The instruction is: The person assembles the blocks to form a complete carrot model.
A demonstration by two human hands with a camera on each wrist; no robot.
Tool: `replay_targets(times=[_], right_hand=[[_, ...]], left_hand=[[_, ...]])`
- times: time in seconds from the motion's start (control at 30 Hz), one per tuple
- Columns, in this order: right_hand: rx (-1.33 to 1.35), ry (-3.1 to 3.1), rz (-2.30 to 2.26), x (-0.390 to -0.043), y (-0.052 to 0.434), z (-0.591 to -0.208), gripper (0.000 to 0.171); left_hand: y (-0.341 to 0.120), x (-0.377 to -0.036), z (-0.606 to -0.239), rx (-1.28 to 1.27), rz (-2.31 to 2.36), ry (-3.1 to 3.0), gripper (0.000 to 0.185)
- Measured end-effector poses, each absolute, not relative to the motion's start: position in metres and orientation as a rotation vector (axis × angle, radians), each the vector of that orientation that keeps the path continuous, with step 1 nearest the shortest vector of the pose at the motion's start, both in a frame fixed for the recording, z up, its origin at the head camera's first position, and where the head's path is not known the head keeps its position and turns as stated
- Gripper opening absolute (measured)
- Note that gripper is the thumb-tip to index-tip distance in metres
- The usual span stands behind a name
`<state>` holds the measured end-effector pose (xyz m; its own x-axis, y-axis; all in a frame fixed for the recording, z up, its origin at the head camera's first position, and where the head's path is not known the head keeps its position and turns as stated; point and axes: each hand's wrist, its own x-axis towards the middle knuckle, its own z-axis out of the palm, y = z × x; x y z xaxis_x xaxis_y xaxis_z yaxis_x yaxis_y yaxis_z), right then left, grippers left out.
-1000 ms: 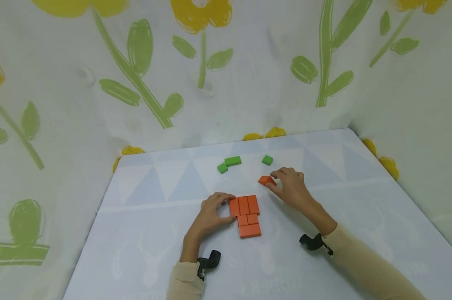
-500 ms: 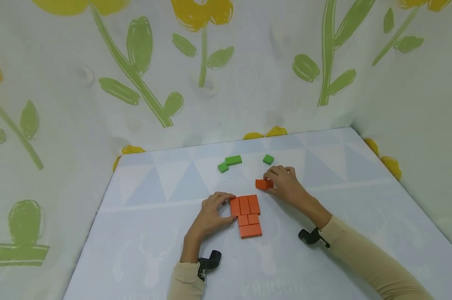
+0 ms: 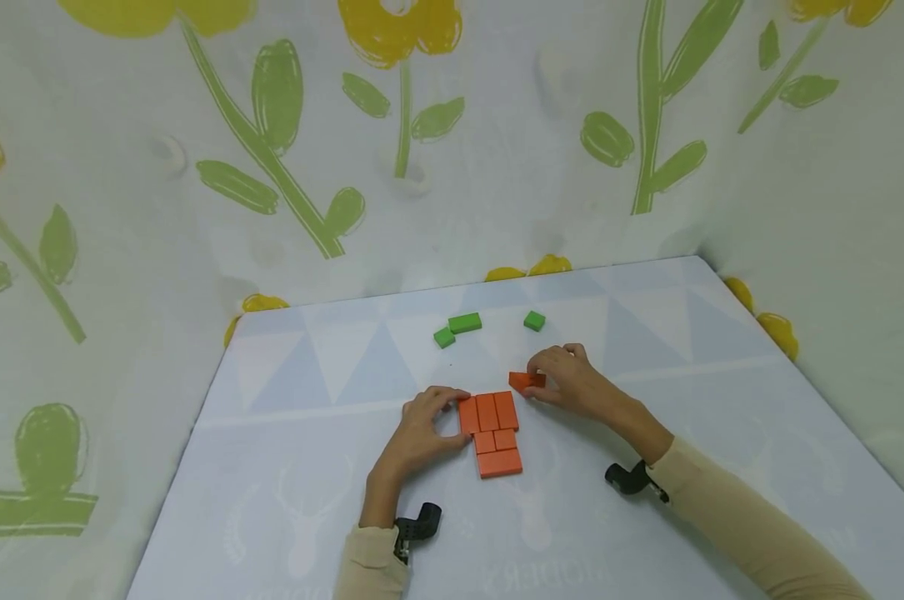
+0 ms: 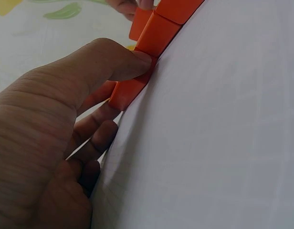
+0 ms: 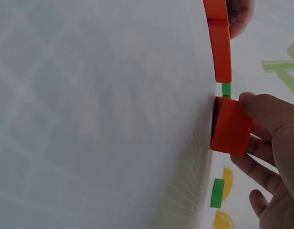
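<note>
Several orange blocks [image 3: 498, 462] lie flat and side by side on the table, making a wide upper row over a narrower lower part. My left hand [image 3: 420, 425] holds the leftmost block [image 3: 469, 414] of the upper row, thumb at its near end and forefinger at its far end. In the left wrist view the thumb presses the side of that orange block [image 4: 130, 90]. My right hand [image 3: 575, 385] pinches a separate orange block with a slanted side [image 3: 519, 381], just past the row's far right corner. In the right wrist view this block [image 5: 231, 126] is tilted, close to the tabletop.
Farther back lie a long green block [image 3: 464, 322], a small green block [image 3: 444, 337] against its left end, and another small green block [image 3: 534, 320] to the right. The pale patterned table [image 3: 272, 467] meets a flower-printed wall covering [image 3: 496, 200] behind and at both sides.
My right hand has closed its fingers more on the separate orange block, turned it, and brought it nearer and slightly left, toward the grouped blocks. My left hand stays in place.
</note>
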<state>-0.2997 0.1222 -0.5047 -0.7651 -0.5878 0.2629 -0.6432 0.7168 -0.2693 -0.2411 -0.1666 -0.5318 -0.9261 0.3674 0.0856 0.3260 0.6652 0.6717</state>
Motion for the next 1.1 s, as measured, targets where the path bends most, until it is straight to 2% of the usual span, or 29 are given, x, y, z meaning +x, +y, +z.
replay_targets(times=[0.43,1.1], right_hand=[[0.957,-2.715,0.662,-0.283,0.125,-0.494,0.032],[1.211,-2.503,0.770,-0.208,0.103,-0.474,0.031]], left_hand=[[-0.166,-0.239,-0.534,0.605,1.124,2.831,0.053],[-0.167,-0.242,-0.533,0.608,1.137,2.836,0.053]])
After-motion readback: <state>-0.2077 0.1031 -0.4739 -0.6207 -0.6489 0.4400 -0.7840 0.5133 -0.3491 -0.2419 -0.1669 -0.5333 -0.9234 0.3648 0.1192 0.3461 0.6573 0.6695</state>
